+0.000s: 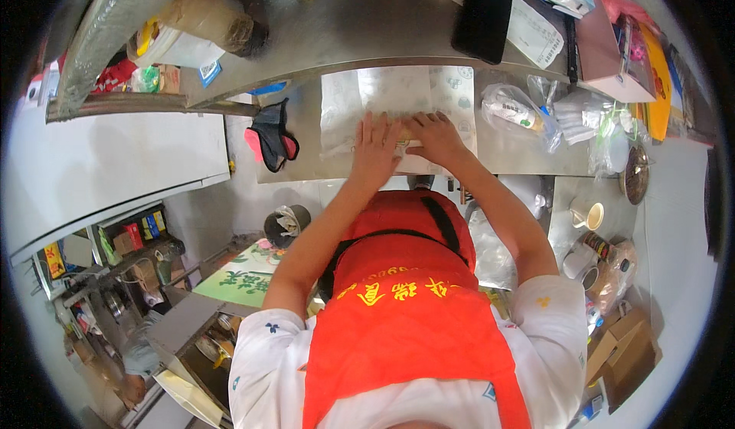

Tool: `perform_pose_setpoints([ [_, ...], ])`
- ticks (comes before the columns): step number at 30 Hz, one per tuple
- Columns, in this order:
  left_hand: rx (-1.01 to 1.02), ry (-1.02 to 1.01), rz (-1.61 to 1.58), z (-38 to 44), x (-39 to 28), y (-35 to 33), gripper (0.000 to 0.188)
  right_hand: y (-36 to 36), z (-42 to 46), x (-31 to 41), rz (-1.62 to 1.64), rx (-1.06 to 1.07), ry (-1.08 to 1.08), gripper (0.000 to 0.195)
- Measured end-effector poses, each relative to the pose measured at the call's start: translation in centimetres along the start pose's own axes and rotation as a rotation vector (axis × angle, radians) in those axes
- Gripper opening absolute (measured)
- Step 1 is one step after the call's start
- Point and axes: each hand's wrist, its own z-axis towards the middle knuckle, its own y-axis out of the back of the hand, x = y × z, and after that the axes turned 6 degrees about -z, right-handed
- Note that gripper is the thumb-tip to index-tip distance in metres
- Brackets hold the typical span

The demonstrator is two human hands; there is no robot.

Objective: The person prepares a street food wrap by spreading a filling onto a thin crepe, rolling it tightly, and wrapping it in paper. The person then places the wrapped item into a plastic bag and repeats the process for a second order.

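Note:
Side by side, my left hand [374,148] and my right hand [441,142] lie on a printed sheet of wrapping paper [339,101] on a steel counter. Between them shows a small part of a tan, yellowish item [405,135], perhaps food. My hands cover the rest of it. The fingers of the left hand stretch forward over the paper, with the thumb near the other hand. On the right hand the fingers bend over the item's far side, and the thumb points towards the left hand. How firmly either hand grips is hidden.
A raised steel shelf [367,21] overhangs the counter's far side, bearing a black phone [482,20]. Left of the paper lies a black and pink cloth item [275,136]. Plastic-bagged goods [514,110] sit right. A bin [286,227] stands below. Another person [140,343] is at lower left.

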Motion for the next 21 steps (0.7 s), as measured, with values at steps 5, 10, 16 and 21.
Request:
perform_pose_setpoints([
  [5,0.201,-0.079,0.114,1.6,3.5,-1.5,0.051,1.0,0.3,-0.3,-0.047,0.144,0.153,0.07],
  [10,0.175,-0.168,0.023,1.0,3.8,-1.2,0.044,0.2,0.7,-0.5,-0.153,0.117,0.238,0.065],
  [16,0.244,-0.303,0.005,1.5,5.6,-0.7,0.032,-0.3,0.9,1.2,-0.014,0.108,0.13,0.044],
  [21,0.225,-0.243,-0.037,1.0,5.3,0.6,0.021,0.0,1.1,0.6,0.007,0.168,0.191,0.04],
])
